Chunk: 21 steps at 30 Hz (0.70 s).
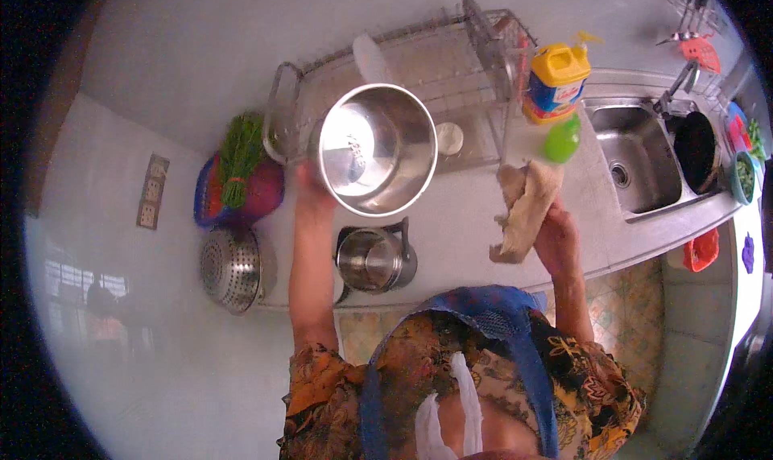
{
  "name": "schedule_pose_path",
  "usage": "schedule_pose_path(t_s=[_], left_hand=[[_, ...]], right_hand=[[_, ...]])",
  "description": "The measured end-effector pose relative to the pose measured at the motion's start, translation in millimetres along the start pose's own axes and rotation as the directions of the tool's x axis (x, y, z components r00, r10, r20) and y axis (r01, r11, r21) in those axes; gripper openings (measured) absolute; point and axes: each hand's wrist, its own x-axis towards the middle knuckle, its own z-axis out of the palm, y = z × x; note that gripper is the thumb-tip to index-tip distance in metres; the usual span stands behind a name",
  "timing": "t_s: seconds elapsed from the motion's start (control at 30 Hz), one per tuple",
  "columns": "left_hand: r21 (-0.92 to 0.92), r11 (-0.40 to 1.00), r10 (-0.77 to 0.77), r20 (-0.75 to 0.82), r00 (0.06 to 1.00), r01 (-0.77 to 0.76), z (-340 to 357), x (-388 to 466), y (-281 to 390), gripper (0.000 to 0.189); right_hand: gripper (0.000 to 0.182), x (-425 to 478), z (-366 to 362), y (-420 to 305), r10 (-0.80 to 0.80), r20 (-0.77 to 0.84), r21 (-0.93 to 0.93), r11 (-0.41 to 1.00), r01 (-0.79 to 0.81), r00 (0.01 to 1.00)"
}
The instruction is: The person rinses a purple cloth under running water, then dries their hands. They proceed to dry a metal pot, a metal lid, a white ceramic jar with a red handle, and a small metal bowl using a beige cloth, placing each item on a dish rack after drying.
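A steel pot (404,140) is raised above the counter, its shiny inside tilted up toward me. My left hand (317,188) grips it at the left side, the fingers partly hidden behind the wall. Off to the right, my right hand (558,236) holds a crumpled tan cloth (525,212), apart from the pot. Below the raised pot stands a smaller steel pot (369,261) with a dark handle, near the counter's front edge. A wire dish rack (483,67) is behind the raised pot, with a pale oval item (369,58) standing in it.
A perforated steel colander (226,267) and bundled green vegetables (238,158) are at the left wall. Toward the right are a yellow-and-blue jug (555,86), a green bottle (563,140), and a steel double sink (634,158) with a black pan (694,152) in its far basin.
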Motion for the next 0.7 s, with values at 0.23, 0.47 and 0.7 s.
schedule_pose_path(t_s=[0.23, 0.47, 0.7], left_hand=[[-0.2, 0.972, -0.097, 0.119, 0.988, 0.119, 18.2, -35.8, -19.4, 0.066], [-0.332, 0.829, -0.264, 0.476, 0.839, 0.45, 45.3, -44.2, -56.6, 0.065], [0.289, 0.957, -0.034, 0.143, 0.989, -0.009, -3.2, -50.4, -56.8, 0.065]], right_hand=[[0.037, 20.8, 41.4, -1.0, -0.239, 0.066, -0.525, 0.818, 0.238, 0.969], [0.033, 87.6, 113.8, 9.6, 0.23, 0.908, -0.22, -0.452, 0.865, 0.351], [0.023, 93.9, 105.2, 39.7, 0.438, 0.618, -0.541, -0.365, 0.758, 0.653]])
